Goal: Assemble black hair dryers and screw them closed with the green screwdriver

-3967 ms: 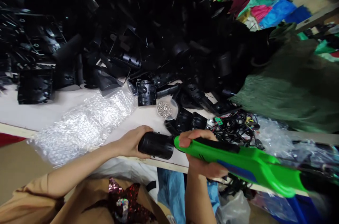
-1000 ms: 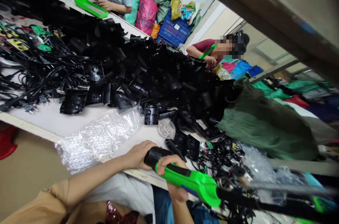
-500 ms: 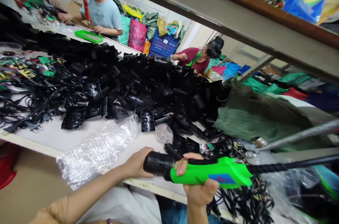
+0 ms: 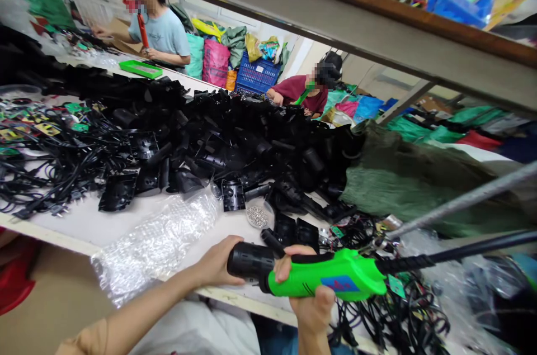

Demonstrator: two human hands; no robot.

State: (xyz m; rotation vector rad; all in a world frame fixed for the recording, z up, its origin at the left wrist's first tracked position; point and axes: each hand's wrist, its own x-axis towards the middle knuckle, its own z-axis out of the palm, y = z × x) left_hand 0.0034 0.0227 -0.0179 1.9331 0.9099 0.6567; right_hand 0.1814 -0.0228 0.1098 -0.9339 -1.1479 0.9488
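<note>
My right hand (image 4: 311, 307) is wrapped round a bright green electric screwdriver (image 4: 308, 278), held almost level with its black cable running off to the right. The screwdriver's front end meets a black hair dryer housing (image 4: 249, 260); the bit and the point of contact are hidden. My left hand (image 4: 216, 263) grips this housing from its left end, above the table's front edge. Just beyond, small silver screws (image 4: 257, 217) lie in a shallow clear dish. Loose black housing shells (image 4: 232, 194) are close behind it.
Crumpled bubble wrap (image 4: 155, 240) hangs over the front edge. A heap of black parts (image 4: 251, 137) fills the middle, with plug cords (image 4: 54, 176) left and more cables (image 4: 390, 316) right. A metal bar (image 4: 465, 201) slants in. Two people work across the table.
The screwdriver and my right hand have shifted slightly left, its rear end most. My left hand and the housing stay nearly in place. The view has tilted a little.
</note>
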